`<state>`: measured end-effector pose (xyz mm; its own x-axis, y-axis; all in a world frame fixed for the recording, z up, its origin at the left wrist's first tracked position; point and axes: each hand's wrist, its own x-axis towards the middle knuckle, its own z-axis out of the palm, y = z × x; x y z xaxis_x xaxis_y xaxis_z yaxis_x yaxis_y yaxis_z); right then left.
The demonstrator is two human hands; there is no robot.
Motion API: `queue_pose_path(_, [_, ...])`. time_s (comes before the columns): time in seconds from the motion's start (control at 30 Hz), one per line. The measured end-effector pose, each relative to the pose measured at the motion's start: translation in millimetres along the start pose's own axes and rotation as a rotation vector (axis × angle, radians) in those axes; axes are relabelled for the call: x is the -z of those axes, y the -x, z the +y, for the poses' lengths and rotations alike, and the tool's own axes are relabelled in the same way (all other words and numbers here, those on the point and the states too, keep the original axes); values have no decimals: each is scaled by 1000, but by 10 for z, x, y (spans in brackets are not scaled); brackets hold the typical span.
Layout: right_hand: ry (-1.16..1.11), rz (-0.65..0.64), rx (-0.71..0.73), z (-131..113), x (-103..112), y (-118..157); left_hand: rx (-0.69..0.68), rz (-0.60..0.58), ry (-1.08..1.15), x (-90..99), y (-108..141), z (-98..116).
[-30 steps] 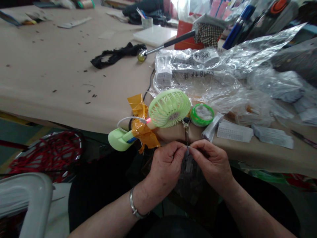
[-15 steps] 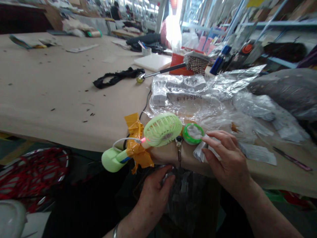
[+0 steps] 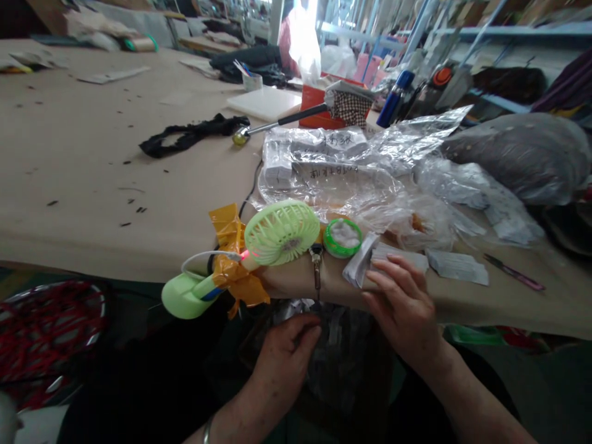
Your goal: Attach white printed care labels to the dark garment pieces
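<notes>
My right hand point(image 3: 407, 308) reaches over the table's front edge with its fingers stretched out and apart, the tips on a stack of white paper slips point(image 3: 409, 258). Left of these fingers lies a folded white bundle point(image 3: 361, 262), and beyond it a round green dish point(image 3: 342, 251) filled with white, cotton-like stuff. Below the edge, my left hand point(image 3: 287, 354) is closed, thumb pressed against the forefinger; what it pinches, if anything, is hidden. Behind that hand, a dark opening with pale slips point(image 3: 335, 330) shows. A thin metal rod-like tool point(image 3: 317, 271) stands at the edge above it.
A light green fan point(image 3: 282, 231), fastened with orange tape point(image 3: 240, 280), overhangs the edge on the left. Clear plastic bags point(image 3: 333, 185) with handwriting lie behind the dish. Another slip stack point(image 3: 457, 266) and pink-handled tweezers point(image 3: 515, 272) are on the right.
The camera view has shifted, so the table things sit further left. My right hand has moved from beside the green dish onto the slip stack. My left hand's thumb and forefinger have come together.
</notes>
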<state>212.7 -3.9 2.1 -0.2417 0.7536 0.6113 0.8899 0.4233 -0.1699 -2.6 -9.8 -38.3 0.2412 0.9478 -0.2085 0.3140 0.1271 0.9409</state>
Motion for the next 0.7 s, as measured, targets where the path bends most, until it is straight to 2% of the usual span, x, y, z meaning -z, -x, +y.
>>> queue_pose_path(0.13, [87, 2, 31, -35, -112, 160, -29, -43, 38, -77, 17, 4])
queue_pose_path(0.3, [-23, 83, 41, 22, -78, 95, 42, -107, 160, -162, -20, 210])
queue_pose_path(0.37, [-95, 88, 55, 1, -4, 95, 143, -174, 332, -208, -40, 336])
queue_pose_path(0.47, [-204, 43, 80, -121, 128, 182, 318, -326, 777, -297, -69, 497])
queue_pose_path(0.53, [-252, -4, 95, -224, 201, 274, 375, -377, 1020, -364, -95, 566])
queue_pose_path(0.6, [-268, -31, 113, -291, 247, 358, 398, -371, 1114, -425, -128, 604])
queue_pose_path(0.7, [-255, -55, 131, -247, 273, 407, 438, -316, 1104, -489, -174, 626])
